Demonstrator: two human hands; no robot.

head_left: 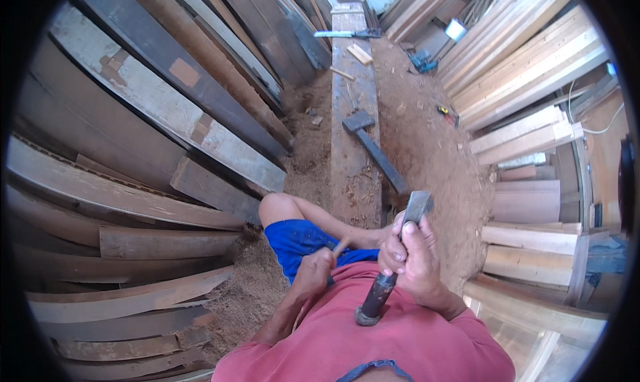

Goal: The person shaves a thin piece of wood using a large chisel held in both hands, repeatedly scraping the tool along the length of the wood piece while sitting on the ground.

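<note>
My right hand [421,259] is wrapped round a chisel [417,205], its flat metal blade pointing up and away. The chisel's dark, worn handle hangs below the fingers, close to my red shirt. Over my lap, beside the blue shorts, my left hand [315,270] is closed round a slim piece of light wood [342,247]; its lower part is hidden in the fist. Beyond the hands, a dark mallet [360,121] lies on the long wooden beam [343,175], its handle slanting over the right edge.
Wood shavings lie on the beam and dirt floor. Farther along it are small wood offcuts [360,54] and a saw [347,33]. A blue power tool [423,61] and a small yellow-and-black item [445,113] are on the ground at right. Stacked boards [220,142] line both sides.
</note>
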